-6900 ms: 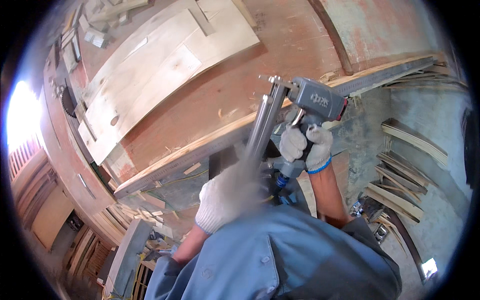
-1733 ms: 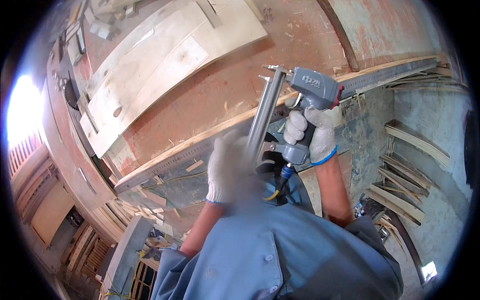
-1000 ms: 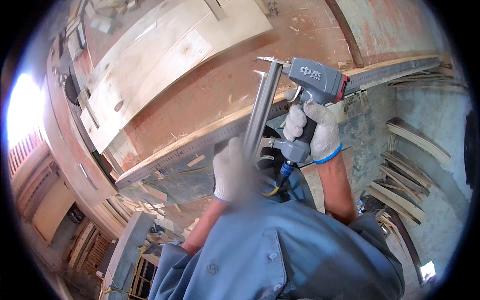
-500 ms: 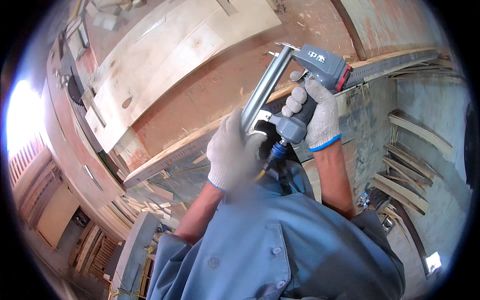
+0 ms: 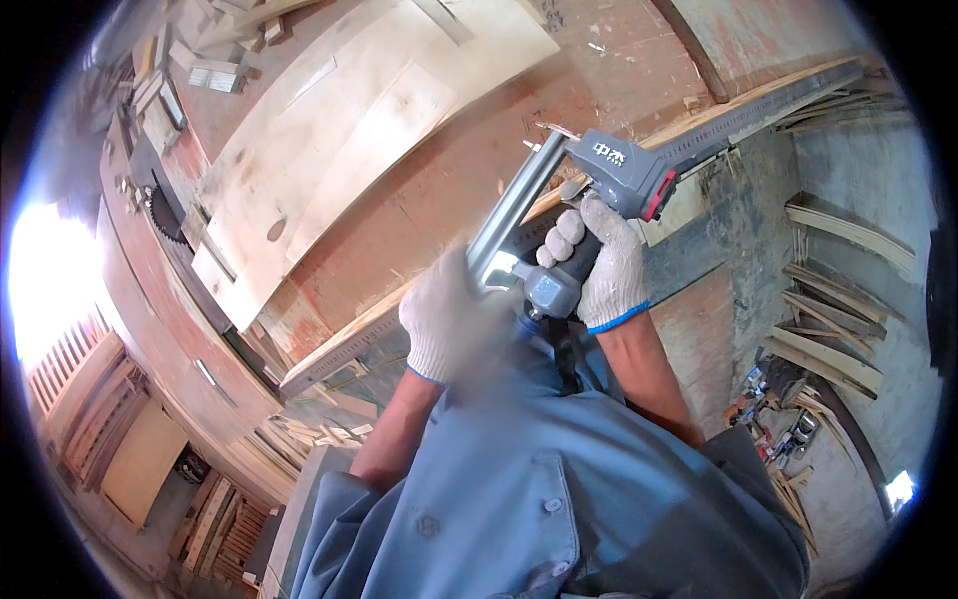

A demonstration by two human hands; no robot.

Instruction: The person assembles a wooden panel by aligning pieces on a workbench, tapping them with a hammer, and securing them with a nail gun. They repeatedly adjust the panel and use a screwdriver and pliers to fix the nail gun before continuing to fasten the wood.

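Note:
A grey nail gun (image 5: 624, 178) is held in front of my body, above the near edge of the workbench. My right hand (image 5: 614, 265), in a white knit glove with a blue cuff, is closed around its dark handle. The gun's long silver magazine (image 5: 519, 208) slopes from the nose at the top down to my left hand (image 5: 434, 324). That hand, gloved too, is closed around the magazine's lower end; a smear in the picture hides part of its fingers. Beneath the handle, the hose fitting is mostly hidden.
Pale plywood sheets (image 5: 399, 120) lie on the reddish workbench (image 5: 399, 215). A marked metal rail (image 5: 738, 128) runs along its near edge. A toothed circular saw blade (image 5: 160, 212) sticks up at the left. Wood strips (image 5: 823, 359) and tools (image 5: 773, 409) lie at the right.
The nail gun and my right hand have come down and to the left. My left hand has shifted only slightly and stays at the magazine's lower end. The surroundings have shifted a little in view.

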